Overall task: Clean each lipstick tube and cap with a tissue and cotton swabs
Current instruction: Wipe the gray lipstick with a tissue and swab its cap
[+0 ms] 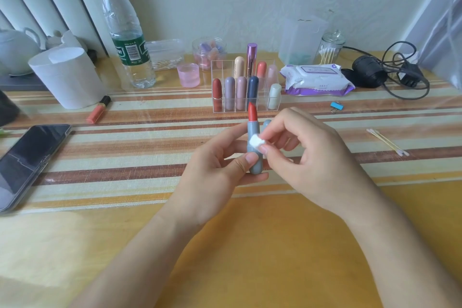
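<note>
While the grey lipstick tube (253, 132) is clasped upright above the worktop (250, 245) by the left grip (220, 170), a tissue wad (256, 143) is pinched against its barrel by the right grip (307, 155). The red bullet (251, 111) could be smeared should the tissue wad be slid upward.

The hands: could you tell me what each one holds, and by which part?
The left hand grips the lipstick by its lower barrel; the right hand pinches a tissue wad between thumb and forefinger, against the barrel.
</note>
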